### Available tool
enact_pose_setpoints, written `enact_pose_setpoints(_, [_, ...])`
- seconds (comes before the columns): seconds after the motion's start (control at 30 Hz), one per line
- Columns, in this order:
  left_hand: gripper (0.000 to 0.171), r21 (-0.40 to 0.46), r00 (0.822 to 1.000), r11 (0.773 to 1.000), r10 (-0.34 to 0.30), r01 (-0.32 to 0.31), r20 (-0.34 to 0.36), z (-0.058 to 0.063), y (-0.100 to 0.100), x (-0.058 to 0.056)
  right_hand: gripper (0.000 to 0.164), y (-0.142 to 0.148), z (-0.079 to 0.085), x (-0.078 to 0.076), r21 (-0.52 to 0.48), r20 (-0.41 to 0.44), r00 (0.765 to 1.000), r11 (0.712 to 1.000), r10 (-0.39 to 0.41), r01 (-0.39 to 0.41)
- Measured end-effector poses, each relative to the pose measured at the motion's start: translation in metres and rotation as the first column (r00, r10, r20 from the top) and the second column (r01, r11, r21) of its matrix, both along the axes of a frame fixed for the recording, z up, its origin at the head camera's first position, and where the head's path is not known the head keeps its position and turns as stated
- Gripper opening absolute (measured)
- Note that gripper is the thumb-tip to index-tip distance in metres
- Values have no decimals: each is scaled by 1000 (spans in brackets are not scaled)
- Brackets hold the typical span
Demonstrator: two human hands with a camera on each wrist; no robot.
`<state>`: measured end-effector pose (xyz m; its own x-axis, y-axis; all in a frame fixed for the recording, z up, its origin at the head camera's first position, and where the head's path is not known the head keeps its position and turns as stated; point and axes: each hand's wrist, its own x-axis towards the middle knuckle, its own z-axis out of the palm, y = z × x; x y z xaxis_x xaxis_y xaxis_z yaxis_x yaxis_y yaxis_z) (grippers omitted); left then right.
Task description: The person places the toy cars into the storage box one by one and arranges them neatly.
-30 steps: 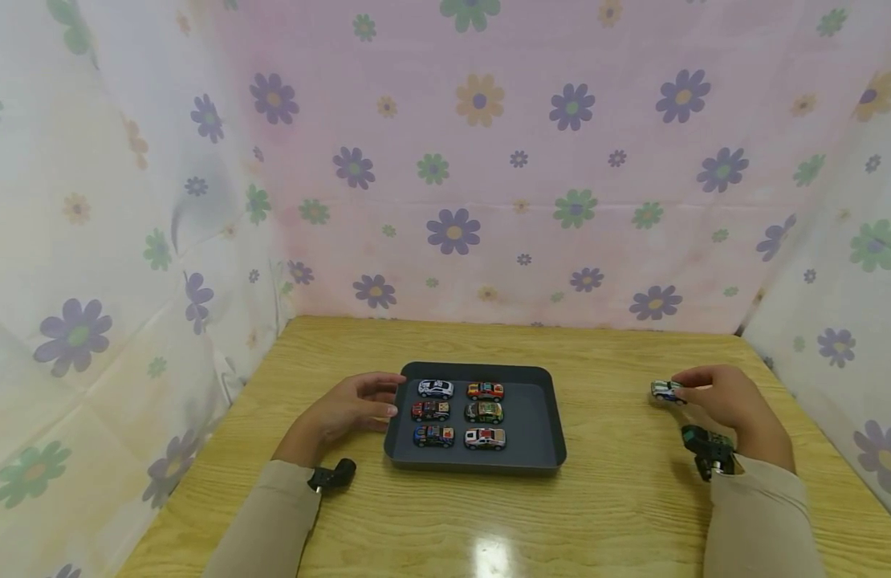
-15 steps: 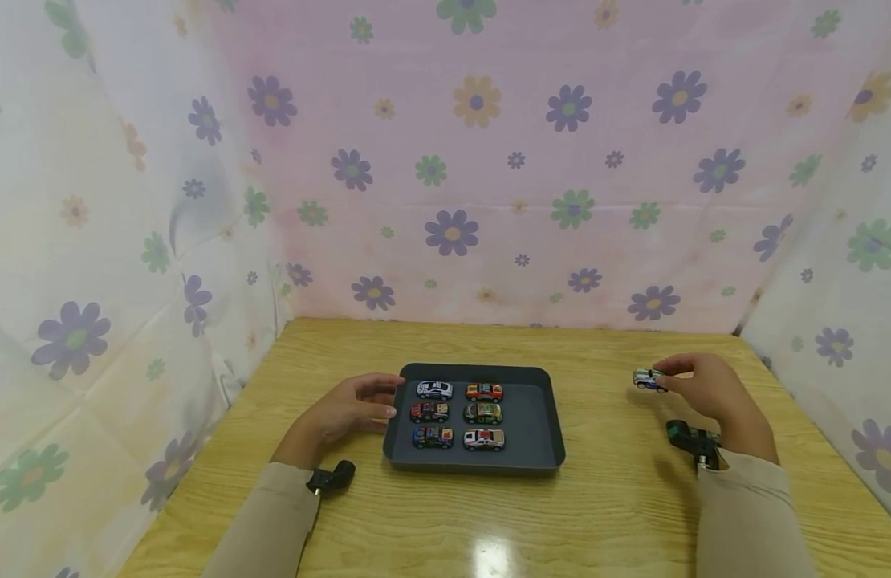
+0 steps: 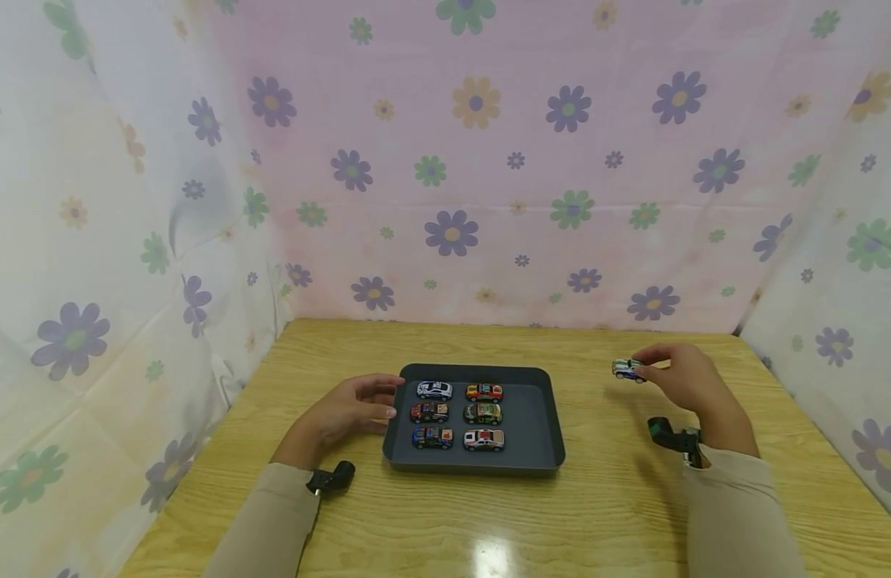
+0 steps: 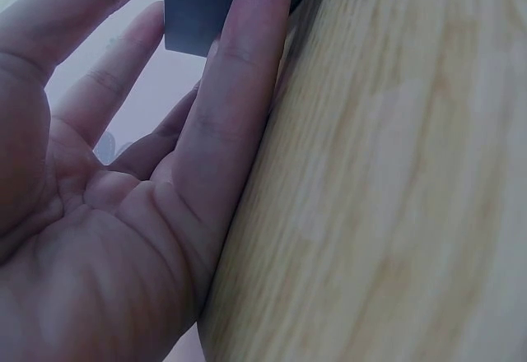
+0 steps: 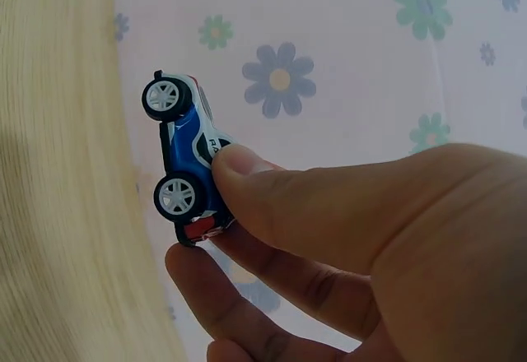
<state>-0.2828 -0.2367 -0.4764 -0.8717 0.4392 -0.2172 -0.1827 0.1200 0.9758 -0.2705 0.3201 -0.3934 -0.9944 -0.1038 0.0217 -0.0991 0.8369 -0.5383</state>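
My right hand (image 3: 687, 377) pinches a small toy car (image 5: 188, 152) between thumb and fingers. The car is white and blue with silver-spoked wheels, and it hangs above the table, right of the tray. At the left stands my left hand (image 3: 347, 409), its fingers reaching to the left wall of a dark grey tray (image 3: 534, 425). In the left wrist view these fingers (image 4: 235, 90) are extended, with tips at the tray's outer wall (image 4: 193, 16). Inside the tray, toy cars stand in two columns of three, among them a white one (image 3: 434, 391) and a red-yellow one (image 3: 485, 392).
The tray rests on a light wood-grain table (image 3: 597, 514). A flowered cloth (image 3: 518, 241) hangs behind the table, with more cloth at both sides. Each wrist wears a black camera mount, such as the right one (image 3: 669, 437).
My right hand has carried the toy car leftward and a little up and away over the table. The left hand and the tray have stayed in place.
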Motion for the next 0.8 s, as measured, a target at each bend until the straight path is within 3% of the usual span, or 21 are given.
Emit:
enact_pose_setpoints(0.5, [73, -15, 1000, 1000, 4, -4, 0, 2, 0, 1, 31, -39, 5, -1, -83, -51, 997, 995, 59, -63])
enact_pose_setpoints(0.8, [75, 2, 1000, 1000, 9, -9, 4, 2, 1, 1, 27, -60, -2, -6, -112, -68, 993, 988, 100, -107])
